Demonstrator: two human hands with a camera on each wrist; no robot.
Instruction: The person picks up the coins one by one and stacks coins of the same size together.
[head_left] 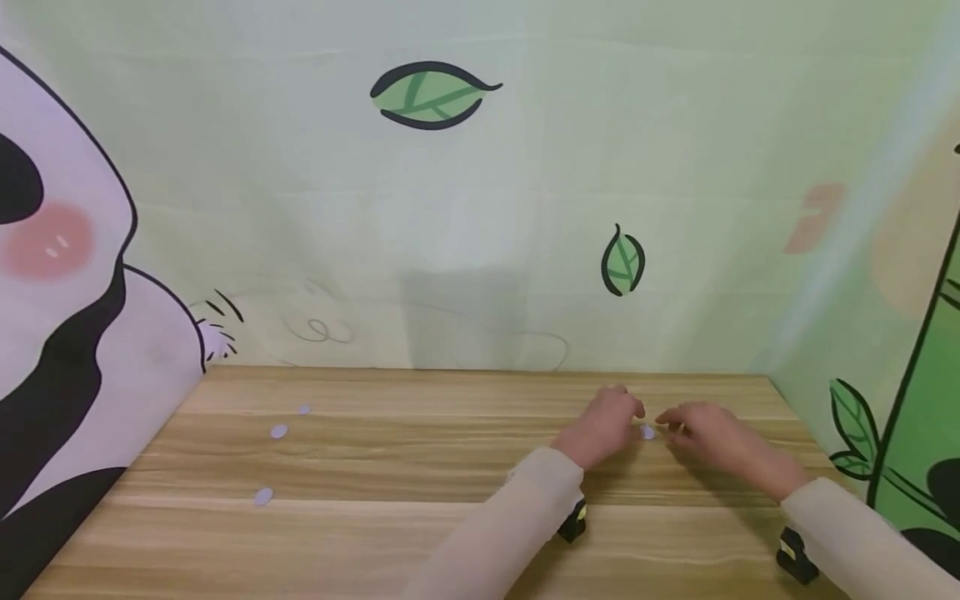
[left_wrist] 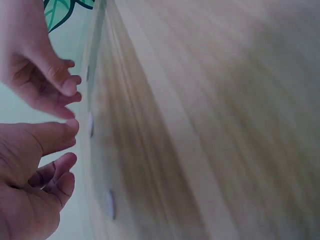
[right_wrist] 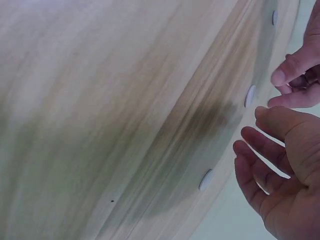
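Left grip [head_left: 600,427] and right grip [head_left: 716,440]: bare, facing each other, thumbs and fingers parted and loosely bent, nothing held. In the narrow gap between, flat on the worktop [head_left: 420,475], a central disc [head_left: 648,432]: thin, round, smooth, whitish, just beside the fingertips. In the left wrist view, a short row: second disc [left_wrist: 110,205] on the left side, third disc [left_wrist: 88,72] beside the right grip. From the head, this area partly blocked by both grips. Outward: long, pale sleeves [head_left: 487,525], a black, angular block [head_left: 573,523] below each wrist. Well to the left, three more discs [head_left: 279,432], spaced apart. Worktop surface: tan and brown, streaked wood grain. Behind: pale green, faintly creased backdrop [head_left: 517,192] with black-outlined leaves [head_left: 429,96] and, far left, a panda-like figure [head_left: 157,342].
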